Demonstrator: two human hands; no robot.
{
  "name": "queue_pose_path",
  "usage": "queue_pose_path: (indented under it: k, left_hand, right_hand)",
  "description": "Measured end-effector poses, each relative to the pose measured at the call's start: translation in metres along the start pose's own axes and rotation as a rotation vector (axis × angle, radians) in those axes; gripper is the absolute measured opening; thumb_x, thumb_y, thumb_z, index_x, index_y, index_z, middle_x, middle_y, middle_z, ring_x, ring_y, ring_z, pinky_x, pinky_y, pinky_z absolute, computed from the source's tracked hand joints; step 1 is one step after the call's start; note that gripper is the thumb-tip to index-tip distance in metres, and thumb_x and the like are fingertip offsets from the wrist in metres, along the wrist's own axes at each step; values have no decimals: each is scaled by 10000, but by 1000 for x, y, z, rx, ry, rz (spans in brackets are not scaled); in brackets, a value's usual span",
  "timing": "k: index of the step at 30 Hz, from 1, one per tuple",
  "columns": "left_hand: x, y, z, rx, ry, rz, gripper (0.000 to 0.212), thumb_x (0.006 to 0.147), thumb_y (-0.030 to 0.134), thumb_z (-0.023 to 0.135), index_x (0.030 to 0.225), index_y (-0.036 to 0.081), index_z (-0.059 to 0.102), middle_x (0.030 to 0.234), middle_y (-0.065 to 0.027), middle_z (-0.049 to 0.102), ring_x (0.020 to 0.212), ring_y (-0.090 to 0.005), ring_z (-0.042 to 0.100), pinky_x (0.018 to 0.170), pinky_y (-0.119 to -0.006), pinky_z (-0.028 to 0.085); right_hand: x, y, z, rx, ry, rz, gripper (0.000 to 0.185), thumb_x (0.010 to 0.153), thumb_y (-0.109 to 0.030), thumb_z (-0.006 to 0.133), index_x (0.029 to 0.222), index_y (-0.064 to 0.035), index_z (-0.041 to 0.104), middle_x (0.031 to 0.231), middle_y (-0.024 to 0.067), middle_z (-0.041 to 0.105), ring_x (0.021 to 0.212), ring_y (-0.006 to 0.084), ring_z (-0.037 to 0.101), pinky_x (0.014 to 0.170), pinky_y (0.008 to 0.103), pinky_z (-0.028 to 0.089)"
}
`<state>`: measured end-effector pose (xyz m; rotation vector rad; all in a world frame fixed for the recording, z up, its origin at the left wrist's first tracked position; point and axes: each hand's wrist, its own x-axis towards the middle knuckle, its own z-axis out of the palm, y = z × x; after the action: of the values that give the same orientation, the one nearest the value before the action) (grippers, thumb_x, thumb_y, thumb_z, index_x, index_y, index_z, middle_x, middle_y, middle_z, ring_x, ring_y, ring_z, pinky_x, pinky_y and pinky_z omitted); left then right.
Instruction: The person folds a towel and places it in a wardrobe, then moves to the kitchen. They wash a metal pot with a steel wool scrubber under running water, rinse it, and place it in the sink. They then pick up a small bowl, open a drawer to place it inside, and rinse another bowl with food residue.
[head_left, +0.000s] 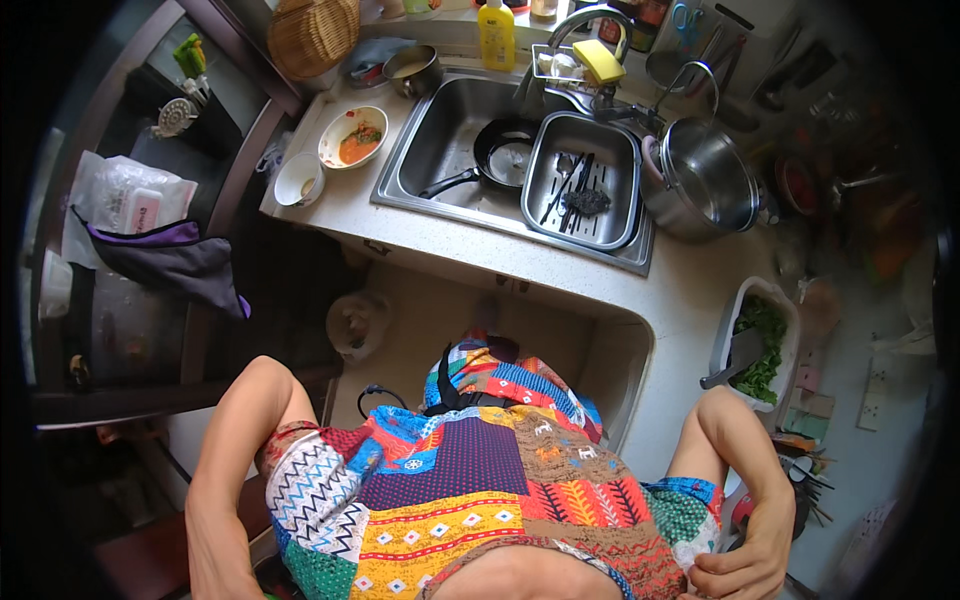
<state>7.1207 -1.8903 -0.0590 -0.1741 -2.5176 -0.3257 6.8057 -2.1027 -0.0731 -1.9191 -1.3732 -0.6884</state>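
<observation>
My left hand is out of view; only the forearm reaches the bottom edge. My right hand (731, 568), fingers curled, is at the edge of my patchwork shirt (480, 465), by the sleeve. Whether it pinches the cloth cannot be made out. Before me is a stainless steel sink (442, 135) holding a black frying pan (508, 156) and a metal drain basket (626, 180). Chopsticks (564, 191), a spoon (564, 163) and a dark scouring pad (587, 201) lie in the basket. On the right, a cleaver (739, 358) rests over a white basin (787, 315) of leafy greens (761, 375).
A steel pot (709, 180) stands right of the sink. Left of it are a bowl with food remains (352, 142), a smaller bowl (298, 180) and a saucepan (412, 71). A yellow sponge (598, 61) sits by the faucet (592, 13). A lined bin (356, 326) stands below.
</observation>
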Motion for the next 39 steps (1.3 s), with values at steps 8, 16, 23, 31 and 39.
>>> queue_pose_path:
  k: [8,16,23,31,39]
  left_hand:
    - [7,20,11,38,50,35,184,740,160,494,782,9,591,815,-74,586,696,-151,543,612,-285,419]
    - [-83,-43,70,-520,650,37,229,872,91,443,901,-17,643,871,-127,648,722,-214,621,714,-287,482]
    - [-163,-125,260,229,813,-2011,433,768,206,637,1138,2,541,1080,-196,582,965,-277,588,831,-348,460]
    - [-115,-177,299,92,-84,-1685,446,766,320,635,1116,60,539,987,-122,610,896,-296,582,817,-408,424]
    - [-104,-230,283,93,-245,-1503,455,765,266,638,1149,49,528,1064,-141,593,936,-304,577,858,-454,409]
  right_hand:
    - [0,-6,-19,114,-87,-59,159,800,-51,506,895,7,621,734,119,603,571,183,569,494,264,428]
    - [-80,-1,-6,448,403,-7,135,781,-12,522,760,10,654,680,99,617,548,188,575,474,254,441]
    - [-168,74,54,104,661,1565,247,788,-92,655,1005,0,578,838,56,621,736,104,587,652,231,474]
    - [-225,73,118,-455,239,1837,362,808,-300,589,986,14,562,914,183,606,886,346,574,764,415,450]
    - [-240,1,112,-1669,956,1797,212,789,-147,617,938,-11,551,929,143,555,869,335,532,740,404,445]
